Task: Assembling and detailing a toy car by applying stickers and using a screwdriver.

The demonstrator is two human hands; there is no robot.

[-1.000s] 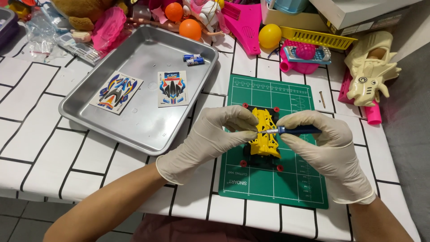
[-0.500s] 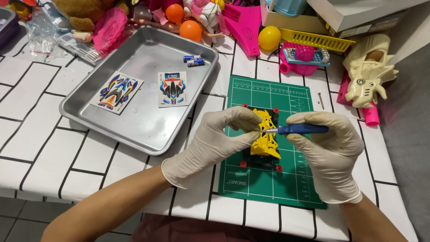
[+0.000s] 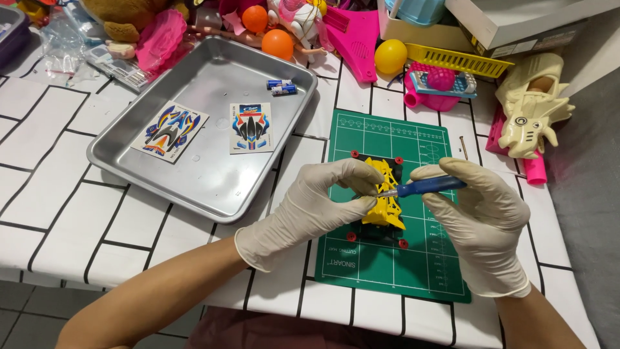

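Your gloved left hand [image 3: 310, 207] steadied the yellow toy car [image 3: 382, 194] on the green cutting mat [image 3: 387, 271], fingers closed on its body. Your right hand [image 3: 481, 223] gripped the blue-handled knife [image 3: 423, 187], tip at the car. A slip could have nicked your left fingers.

A cutting mat [image 3: 413, 139] lies on the table [image 3: 58, 220], near its front edge. A toy car [image 3: 386, 194] sits on the mat at its middle, with the left hand [image 3: 316, 207] on the car's left side and the right hand [image 3: 481, 223] to its right, holding a screwdriver [image 3: 423, 187] whose tip points left at the car. A tray [image 3: 206, 187] lies left of the mat. In it are two sticker sheets [image 3: 171, 131] side by side and two batteries [image 3: 281, 86] toward the far right corner. Toys [image 3: 278, 44] crowd the table behind tray and mat.
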